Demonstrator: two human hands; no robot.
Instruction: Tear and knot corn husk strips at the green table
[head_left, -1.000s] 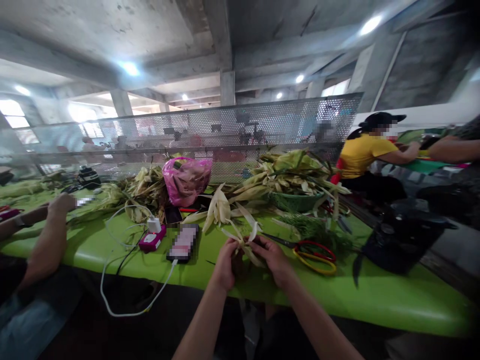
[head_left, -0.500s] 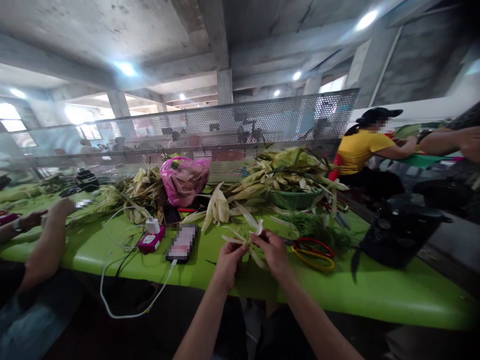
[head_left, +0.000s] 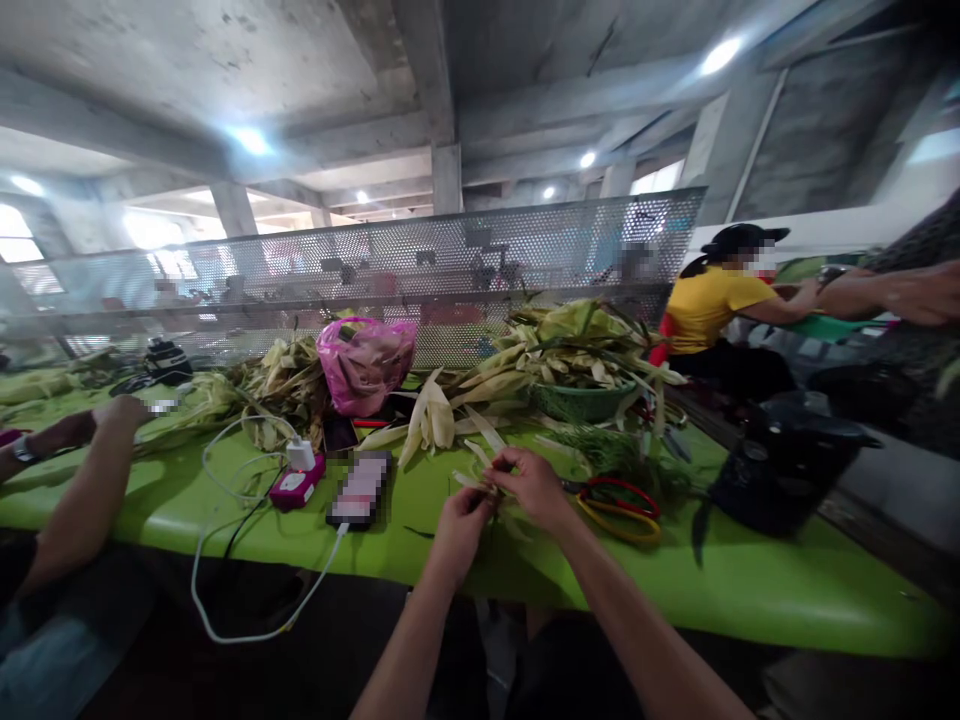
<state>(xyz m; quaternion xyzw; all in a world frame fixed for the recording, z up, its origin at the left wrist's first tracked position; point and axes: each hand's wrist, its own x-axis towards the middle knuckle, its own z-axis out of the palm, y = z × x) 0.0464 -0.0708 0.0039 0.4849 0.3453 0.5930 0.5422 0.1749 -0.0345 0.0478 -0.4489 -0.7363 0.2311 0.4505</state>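
Pale corn husk strips [head_left: 472, 462] fan out from between my two hands, above the green table [head_left: 442, 545]. My left hand [head_left: 466, 515] pinches them from the near left side. My right hand [head_left: 527, 485] is closed on the strips from the right, its fingers bent over toward the left fingertips. The fingers cover the spot where the strips meet. Scissors with red and yellow handles [head_left: 622, 508] lie just right of my right hand. A folded corn husk [head_left: 431, 425] rests on the table beyond my hands.
A green basket [head_left: 585, 402] heaped with husks stands behind, near a pink plastic bag [head_left: 367, 365]. Left of me are a charging phone [head_left: 360, 488] and a magenta power block [head_left: 298, 483]. A black bucket [head_left: 784, 475] is at right. A co-worker's arm [head_left: 97, 480] reaches in at left.
My right hand has shifted its fingers over the top of the strips, closer to my left fingertips. The strips are now more covered. The view has moved slightly.
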